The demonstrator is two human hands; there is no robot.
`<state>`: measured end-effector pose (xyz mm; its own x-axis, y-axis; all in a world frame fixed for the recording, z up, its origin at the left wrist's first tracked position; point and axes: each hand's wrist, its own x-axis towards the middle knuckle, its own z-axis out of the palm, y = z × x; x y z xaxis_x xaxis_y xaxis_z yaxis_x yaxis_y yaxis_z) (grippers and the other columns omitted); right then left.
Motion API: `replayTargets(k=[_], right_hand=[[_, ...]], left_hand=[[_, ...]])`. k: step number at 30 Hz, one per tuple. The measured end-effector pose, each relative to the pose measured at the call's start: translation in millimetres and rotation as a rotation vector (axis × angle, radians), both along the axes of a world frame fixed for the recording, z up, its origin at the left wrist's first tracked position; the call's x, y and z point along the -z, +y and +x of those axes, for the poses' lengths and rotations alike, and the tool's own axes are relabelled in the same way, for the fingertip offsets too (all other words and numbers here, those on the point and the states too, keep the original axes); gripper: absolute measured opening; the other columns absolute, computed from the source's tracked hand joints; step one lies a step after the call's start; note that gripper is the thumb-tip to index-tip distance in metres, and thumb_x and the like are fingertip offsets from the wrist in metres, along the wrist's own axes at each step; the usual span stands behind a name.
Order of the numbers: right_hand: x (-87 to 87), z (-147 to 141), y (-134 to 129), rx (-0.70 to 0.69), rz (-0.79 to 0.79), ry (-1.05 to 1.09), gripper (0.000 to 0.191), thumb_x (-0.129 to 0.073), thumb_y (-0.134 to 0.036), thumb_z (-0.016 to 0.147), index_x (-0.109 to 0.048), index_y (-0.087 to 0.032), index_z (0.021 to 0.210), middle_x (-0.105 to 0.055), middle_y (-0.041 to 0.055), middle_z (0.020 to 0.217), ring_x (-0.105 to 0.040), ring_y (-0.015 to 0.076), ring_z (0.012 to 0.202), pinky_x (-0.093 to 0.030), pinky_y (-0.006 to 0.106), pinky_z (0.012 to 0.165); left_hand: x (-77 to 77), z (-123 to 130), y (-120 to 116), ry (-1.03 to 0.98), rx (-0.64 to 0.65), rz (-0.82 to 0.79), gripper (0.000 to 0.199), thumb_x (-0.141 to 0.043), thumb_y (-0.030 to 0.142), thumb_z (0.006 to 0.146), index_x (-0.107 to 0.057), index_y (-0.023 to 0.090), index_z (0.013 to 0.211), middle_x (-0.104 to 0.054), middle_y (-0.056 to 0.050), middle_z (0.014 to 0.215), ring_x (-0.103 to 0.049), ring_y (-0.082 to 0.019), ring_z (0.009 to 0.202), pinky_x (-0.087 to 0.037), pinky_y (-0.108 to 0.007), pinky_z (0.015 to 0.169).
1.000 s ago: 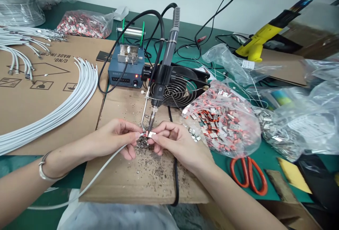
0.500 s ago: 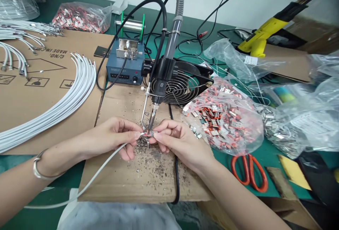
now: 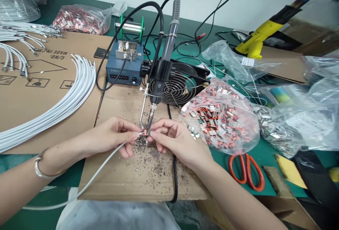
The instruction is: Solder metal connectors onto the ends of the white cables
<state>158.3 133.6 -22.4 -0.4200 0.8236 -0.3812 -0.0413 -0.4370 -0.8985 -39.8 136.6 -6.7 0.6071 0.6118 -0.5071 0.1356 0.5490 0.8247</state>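
Between thumb and fingers, my left hand (image 3: 123,135) pinches a white cable (image 3: 102,166) close to its end; the rest trails down to the lower left. My right hand (image 3: 168,134) is closed on a small USB connector (image 3: 147,132) with some orange on it, mostly covered by the fingertips. Cable end and connector meet right under the tip of a soldering iron (image 3: 150,117) clamped in a stand. A thin metal solder feed tube (image 3: 143,112) points down at the same spot. Whether the tip touches the joint, I cannot tell.
A blue control box (image 3: 123,68), a solder spool (image 3: 131,27) and a fan (image 3: 180,90) stand behind. White cables (image 3: 79,92) lie left on cardboard. Bagged connectors (image 3: 222,120), red-handled scissors (image 3: 246,173) and a yellow heat gun (image 3: 259,34) are right. Solder scraps litter the cardboard (image 3: 119,184).
My right hand and the connector have shifted slightly left in the picture, along with the iron and the things on the right. Both hands keep their grips.
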Motion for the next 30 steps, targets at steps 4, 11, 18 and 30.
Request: replayTargets(k=[4,11,18,30], right_hand=[[-0.6,0.2,0.2,-0.011,0.016,-0.011,0.026,-0.071,-0.027,0.068,-0.058,-0.010,0.082,-0.064,0.0028,0.066,-0.049,0.0020,0.040,-0.039,0.011,0.039],[0.4,-0.3,0.2,-0.034,0.020,-0.025,0.022,-0.069,-0.024,0.069,-0.058,-0.009,0.082,-0.064,0.0027,0.065,-0.050,0.0025,0.041,-0.039,0.011,0.038],[0.1,0.2,1.2,-0.026,0.053,-0.006,0.020,-0.070,-0.022,0.069,-0.062,-0.009,0.081,-0.065,0.0040,0.066,-0.048,0.0020,0.040,-0.039,0.012,0.039],[-0.4,2.2,0.2,-0.008,0.024,0.104,0.024,-0.075,-0.030,0.067,-0.066,-0.012,0.081,-0.067,0.0048,0.066,-0.048,0.0015,0.045,-0.036,0.010,0.042]], left_hand=[[2.1,-2.9,1.0,-0.005,0.042,0.072,0.025,-0.056,0.025,0.085,-0.067,0.010,0.102,-0.059,0.000,0.057,-0.056,-0.005,0.051,-0.047,-0.012,0.052],[-1.6,-6.9,1.9,0.086,0.094,0.157,0.028,-0.059,0.030,0.082,-0.067,0.007,0.095,-0.047,0.003,0.055,-0.044,-0.004,0.045,-0.036,-0.012,0.042],[-3.1,-3.8,7.4,0.148,0.139,0.197,0.030,-0.056,0.034,0.083,-0.066,0.006,0.087,-0.042,0.003,0.053,-0.039,-0.003,0.043,-0.028,-0.012,0.038],[-5.9,-1.5,5.8,0.185,0.079,0.218,0.025,-0.057,0.031,0.082,-0.068,0.009,0.088,-0.044,0.003,0.051,-0.042,-0.003,0.041,-0.033,-0.011,0.036]])
